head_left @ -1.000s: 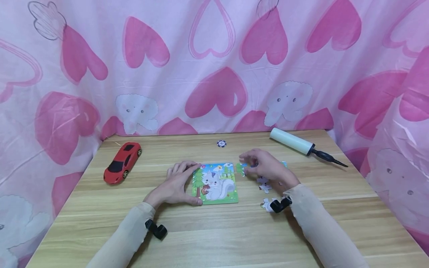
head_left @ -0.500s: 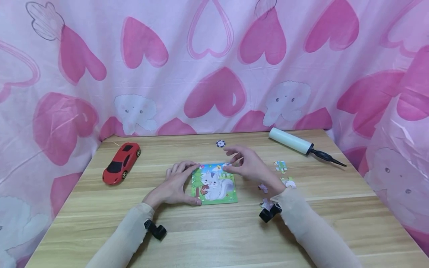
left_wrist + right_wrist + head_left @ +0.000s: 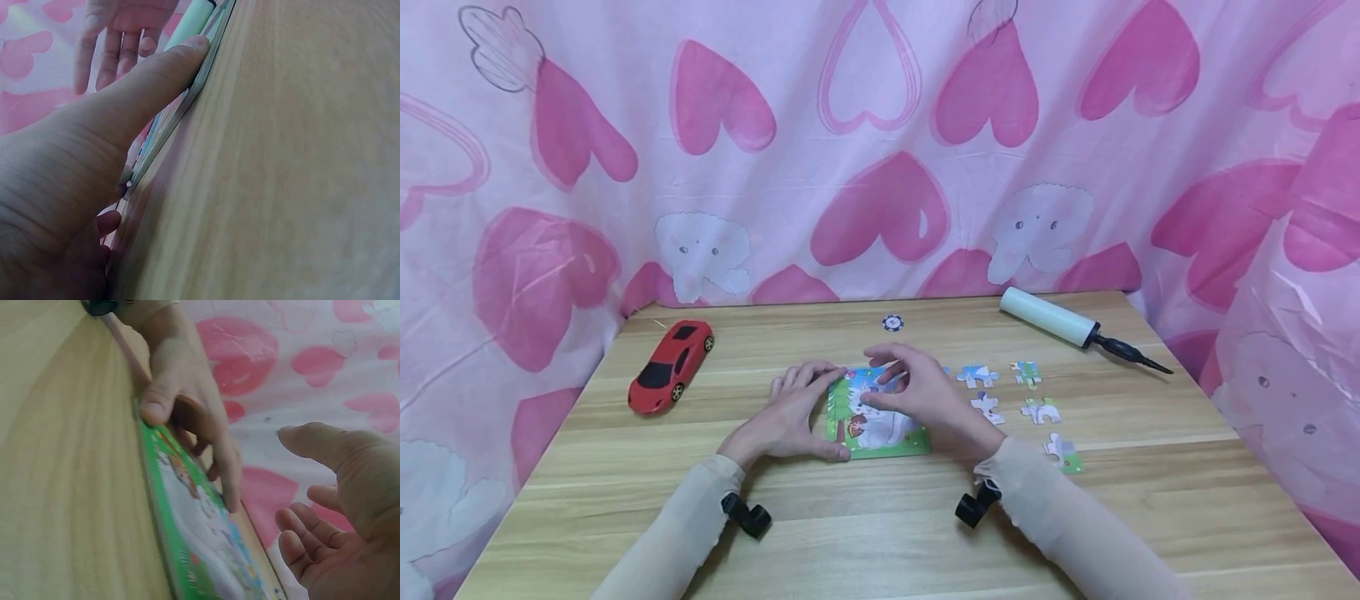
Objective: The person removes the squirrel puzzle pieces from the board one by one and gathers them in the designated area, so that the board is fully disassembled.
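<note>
- The wooden table [image 3: 625,517] runs wide in front of me, with a pink curtain [image 3: 880,150] printed with hearts hanging behind its far edge and wrapping round both sides.
- The puzzle board [image 3: 880,440], with a squirrel picture and a green border, lies flat near the middle of the table, between my two hands.
- My left hand [image 3: 793,414] rests on the table at the board's left edge. Its fingers lie fairly straight along that edge, and the thumb presses the board's near left corner. It holds nothing.
- My right hand [image 3: 917,398] hovers over the right half of the board with the fingers loosely spread and a little bent. The right wrist view shows the palm bare [image 3: 350,525], so it grips nothing.
- A white hand pump [image 3: 1048,316] with a black nozzle lies at the far right of the table, well apart from the board.
- A red toy car [image 3: 672,365] sits on the left side, well apart from my left hand.
- Loose puzzle pieces are scattered just right of the board: one [image 3: 977,376] with blue on it, one [image 3: 1026,373] further right, two mostly white ones [image 3: 987,407] [image 3: 1041,411] nearer me, and one [image 3: 1063,451] nearest, with a green edge.
- A small round chip [image 3: 892,322], dark with white marks, lies on the far side of the table beyond the board.
</note>
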A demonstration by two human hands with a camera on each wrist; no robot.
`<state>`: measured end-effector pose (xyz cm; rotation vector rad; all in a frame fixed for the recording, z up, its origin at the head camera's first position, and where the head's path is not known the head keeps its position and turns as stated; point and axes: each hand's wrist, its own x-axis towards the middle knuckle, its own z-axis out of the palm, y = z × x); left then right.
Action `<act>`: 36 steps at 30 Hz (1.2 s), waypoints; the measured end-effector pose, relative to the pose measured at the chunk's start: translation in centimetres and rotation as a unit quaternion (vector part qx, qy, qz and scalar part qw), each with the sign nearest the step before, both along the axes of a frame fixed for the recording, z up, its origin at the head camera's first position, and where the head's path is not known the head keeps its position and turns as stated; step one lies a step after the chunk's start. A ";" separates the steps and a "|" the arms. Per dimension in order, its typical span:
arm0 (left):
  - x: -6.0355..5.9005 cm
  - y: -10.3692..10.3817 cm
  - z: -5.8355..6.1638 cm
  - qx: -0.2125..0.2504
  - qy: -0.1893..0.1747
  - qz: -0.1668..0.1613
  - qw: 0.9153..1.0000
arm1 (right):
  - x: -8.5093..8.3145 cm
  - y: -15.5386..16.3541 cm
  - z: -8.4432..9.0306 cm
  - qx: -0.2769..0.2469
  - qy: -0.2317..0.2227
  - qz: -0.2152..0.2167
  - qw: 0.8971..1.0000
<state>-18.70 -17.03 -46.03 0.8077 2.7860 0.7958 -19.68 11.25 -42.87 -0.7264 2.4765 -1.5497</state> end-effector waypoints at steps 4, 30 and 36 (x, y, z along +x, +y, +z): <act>0.0 -0.1 -0.1 -0.001 -0.003 0.002 1.000 | 0.3 -0.7 -0.7 0.003 -0.004 0.003 1.000; -0.1 0.0 0.1 0.002 0.005 -0.006 1.000 | 1.2 -2.5 -3.2 0.122 0.061 0.006 0.991; -0.1 0.0 -0.1 0.001 0.002 -0.003 1.000 | 1.4 -2.6 -3.2 0.134 0.061 0.010 0.989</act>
